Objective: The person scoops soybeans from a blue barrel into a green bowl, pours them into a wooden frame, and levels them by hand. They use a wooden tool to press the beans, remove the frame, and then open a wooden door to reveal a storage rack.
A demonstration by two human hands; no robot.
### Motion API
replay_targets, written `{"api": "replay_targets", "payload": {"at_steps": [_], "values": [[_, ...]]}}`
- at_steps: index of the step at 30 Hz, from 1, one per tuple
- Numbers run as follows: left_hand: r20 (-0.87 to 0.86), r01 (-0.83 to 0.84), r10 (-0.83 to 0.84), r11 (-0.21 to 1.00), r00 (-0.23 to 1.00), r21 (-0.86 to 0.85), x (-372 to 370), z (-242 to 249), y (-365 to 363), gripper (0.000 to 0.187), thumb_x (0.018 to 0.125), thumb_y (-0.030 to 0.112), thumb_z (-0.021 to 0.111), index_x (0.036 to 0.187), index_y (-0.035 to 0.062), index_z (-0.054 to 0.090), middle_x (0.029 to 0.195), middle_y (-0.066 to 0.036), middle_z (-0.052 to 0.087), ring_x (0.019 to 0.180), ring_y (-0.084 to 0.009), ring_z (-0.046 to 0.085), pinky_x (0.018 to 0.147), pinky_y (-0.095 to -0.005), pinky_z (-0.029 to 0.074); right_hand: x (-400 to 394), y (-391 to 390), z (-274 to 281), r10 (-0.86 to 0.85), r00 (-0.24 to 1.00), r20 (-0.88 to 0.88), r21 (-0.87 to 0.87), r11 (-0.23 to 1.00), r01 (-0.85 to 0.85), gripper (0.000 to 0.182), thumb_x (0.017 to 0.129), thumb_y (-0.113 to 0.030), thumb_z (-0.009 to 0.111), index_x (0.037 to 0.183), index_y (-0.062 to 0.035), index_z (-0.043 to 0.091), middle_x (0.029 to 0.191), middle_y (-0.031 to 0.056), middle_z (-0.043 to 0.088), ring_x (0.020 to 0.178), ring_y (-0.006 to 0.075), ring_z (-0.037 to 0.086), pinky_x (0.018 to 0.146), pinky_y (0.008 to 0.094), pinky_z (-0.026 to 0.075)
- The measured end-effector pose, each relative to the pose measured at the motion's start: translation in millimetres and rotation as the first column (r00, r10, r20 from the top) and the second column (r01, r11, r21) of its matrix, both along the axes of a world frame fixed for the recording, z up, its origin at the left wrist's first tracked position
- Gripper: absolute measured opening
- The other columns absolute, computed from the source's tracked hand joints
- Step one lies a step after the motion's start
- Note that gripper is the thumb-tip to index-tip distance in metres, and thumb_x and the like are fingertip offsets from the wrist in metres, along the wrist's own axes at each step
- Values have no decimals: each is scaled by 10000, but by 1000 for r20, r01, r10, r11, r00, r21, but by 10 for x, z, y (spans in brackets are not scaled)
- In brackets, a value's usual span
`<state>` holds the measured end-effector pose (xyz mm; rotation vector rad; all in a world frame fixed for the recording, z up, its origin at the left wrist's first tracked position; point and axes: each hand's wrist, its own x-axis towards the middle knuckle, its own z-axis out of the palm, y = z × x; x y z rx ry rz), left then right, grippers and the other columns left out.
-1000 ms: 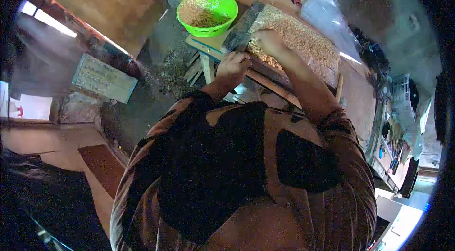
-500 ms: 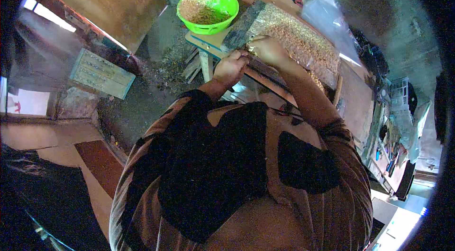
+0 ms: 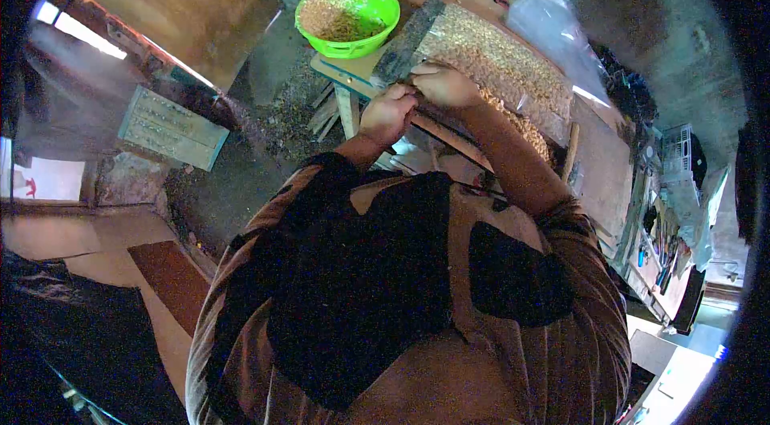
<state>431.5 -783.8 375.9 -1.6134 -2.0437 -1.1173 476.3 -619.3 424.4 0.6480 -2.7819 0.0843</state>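
My left hand [image 3: 387, 115] is closed at the near edge of the worktable, its fingers curled around something small that I cannot make out. Right beside it, my right hand [image 3: 443, 86] is bent with its fingertips pressed together at the same edge; whatever they pinch is hidden. Many small pale pieces [image 3: 501, 48] lie spread over a flat sheet beyond my right hand, with more heaped along my right forearm. A dark grey strip [image 3: 405, 42] borders the sheet on the left.
A bright green basin [image 3: 346, 49] holding similar pale pieces stands at the table's far left corner. Clear plastic [image 3: 553, 24] lies at the back right. Wooden offcuts [image 3: 325, 112] are on the floor to the left. A studded board [image 3: 172, 127] lies farther left.
My right hand has shifted slightly left and nearer to me, closer to my left hand. My left hand stays almost in place at the table edge.
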Motion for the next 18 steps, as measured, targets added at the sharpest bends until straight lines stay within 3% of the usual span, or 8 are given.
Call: {"api": "replay_targets", "payload": {"at_steps": [2,5,8,12,14,18], "values": [[6,-7,7,1000,1000,-14,-19,-35,12,134,669,73,550,801,54,557,890,-114,538,828,-292,528,692,-355,451,13,191,-161,-40,979,201,-104,993,62,192,676,-77,529,867,-52,543,886,89,541,811,268,513,711,338,429],[11,-16,16,1000,1000,-25,-25,-49,22,135,668,77,554,801,52,559,900,-113,537,830,-291,528,693,-354,451,424,95,172,-113,979,169,-199,969,146,165,691,-90,532,853,-65,547,878,95,545,813,271,514,714,342,428],[15,-28,28,1000,1000,-13,1,-15,10,126,667,78,557,789,48,561,904,-113,540,831,-290,528,698,-352,451,670,205,242,-227,957,182,-162,953,257,179,698,-92,534,876,-78,554,891,97,551,842,275,516,733,346,426],[40,-30,30,1000,999,-2,17,-1,2,116,667,83,562,776,43,564,899,-113,544,826,-290,532,706,-348,451,734,331,332,-182,980,86,-169,966,194,195,704,-112,535,894,-83,562,901,101,557,869,278,517,755,345,423],[26,-20,20,1000,999,2,1,-12,12,117,667,87,565,775,43,564,899,-114,546,824,-290,533,706,-348,453,569,274,433,-406,881,244,-32,904,426,194,728,-168,484,894,-112,566,924,97,567,839,281,539,747,361,431],[32,-35,36,999,999,-19,1,-13,12,122,673,101,568,778,39,559,893,-117,550,815,-293,537,704,-350,459,113,170,166,-339,938,71,-110,932,345,193,736,-195,465,877,-114,568,919,93,571,846,278,545,735,361,437]]}}
